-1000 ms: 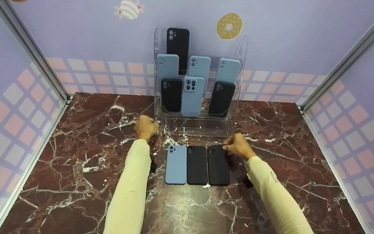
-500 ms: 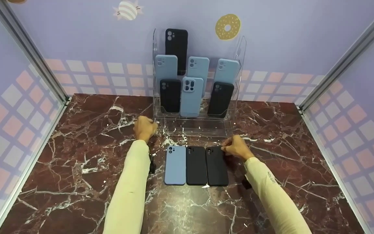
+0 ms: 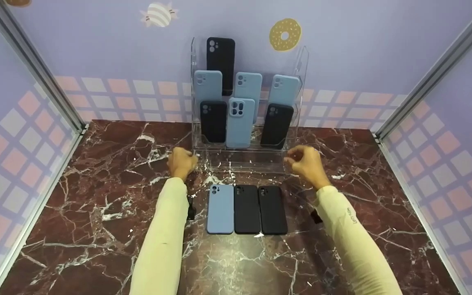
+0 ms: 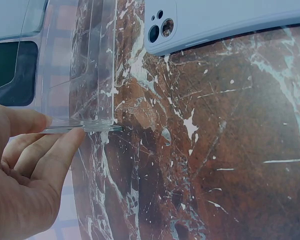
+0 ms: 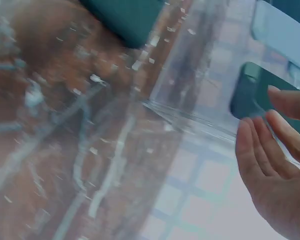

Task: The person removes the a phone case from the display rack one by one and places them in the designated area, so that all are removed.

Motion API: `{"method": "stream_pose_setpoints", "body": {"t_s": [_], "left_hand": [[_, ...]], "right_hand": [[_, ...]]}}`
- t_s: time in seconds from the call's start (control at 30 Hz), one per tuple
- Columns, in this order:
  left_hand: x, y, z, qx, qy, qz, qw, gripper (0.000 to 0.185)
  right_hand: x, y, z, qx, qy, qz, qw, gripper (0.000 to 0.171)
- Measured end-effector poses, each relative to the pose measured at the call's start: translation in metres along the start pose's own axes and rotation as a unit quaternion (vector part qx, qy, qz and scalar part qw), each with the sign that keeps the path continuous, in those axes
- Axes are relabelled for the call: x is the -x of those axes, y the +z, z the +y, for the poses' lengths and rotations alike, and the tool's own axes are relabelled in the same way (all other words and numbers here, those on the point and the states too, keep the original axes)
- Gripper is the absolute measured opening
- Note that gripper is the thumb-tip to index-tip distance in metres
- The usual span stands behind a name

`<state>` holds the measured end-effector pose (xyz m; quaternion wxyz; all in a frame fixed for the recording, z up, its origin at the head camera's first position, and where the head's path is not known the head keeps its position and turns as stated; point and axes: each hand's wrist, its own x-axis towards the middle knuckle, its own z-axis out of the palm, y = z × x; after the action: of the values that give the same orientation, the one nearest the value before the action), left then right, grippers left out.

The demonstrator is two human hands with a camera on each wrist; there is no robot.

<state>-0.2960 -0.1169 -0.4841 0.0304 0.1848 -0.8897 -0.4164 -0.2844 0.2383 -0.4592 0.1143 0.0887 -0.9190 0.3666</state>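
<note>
Fingers of left hand (image 4: 20,170) pinch acrylic stand (image 4: 85,75) corner, wrist view only; right hand (image 3: 307,164) loosely curled, empty.

Two bare hands | long pale cream-yellow sleeves to both wrists | small dark lettering on right sleeve (image 3: 351,216) | black strap-mounted device under each wrist, left device (image 3: 191,208)

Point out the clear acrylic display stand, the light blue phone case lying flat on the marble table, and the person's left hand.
Clear acrylic display stand (image 3: 244,157): head view, on its transparent front base.
Light blue phone case lying flat on the table (image 3: 220,209): head view, middle of its back.
Left hand (image 3: 182,162): head view, back of the hand.
</note>
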Motion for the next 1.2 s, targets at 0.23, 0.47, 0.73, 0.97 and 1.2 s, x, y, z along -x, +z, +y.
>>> {"method": "stream_pose_setpoints", "body": {"t_s": [0.23,0.47,0.73,0.97,1.2], "left_hand": [[0.001,-0.002,0.001,0.006,-0.006,0.000,1.0000,0.031],[0.003,-0.001,0.002,0.005,-0.002,0.002,1.0000,0.030],[0.002,0.001,0.002,-0.004,0.003,-0.001,1.0000,0.029],[0.000,0.000,0.002,-0.009,0.003,-0.004,0.9999,0.030],[-0.001,0.000,0.000,-0.008,0.005,-0.003,0.9999,0.033]], "right_hand": [[-0.019,-0.005,-0.018,0.040,-0.083,0.098,0.991,0.029],[-0.036,0.000,-0.029,0.052,-0.133,0.131,0.981,0.055],[-0.052,-0.001,-0.038,0.063,-0.113,0.099,0.987,0.075],[-0.063,-0.001,-0.035,0.040,-0.117,0.099,0.987,0.063],[-0.067,0.001,-0.033,-0.047,-0.105,0.154,0.981,0.039]]}}
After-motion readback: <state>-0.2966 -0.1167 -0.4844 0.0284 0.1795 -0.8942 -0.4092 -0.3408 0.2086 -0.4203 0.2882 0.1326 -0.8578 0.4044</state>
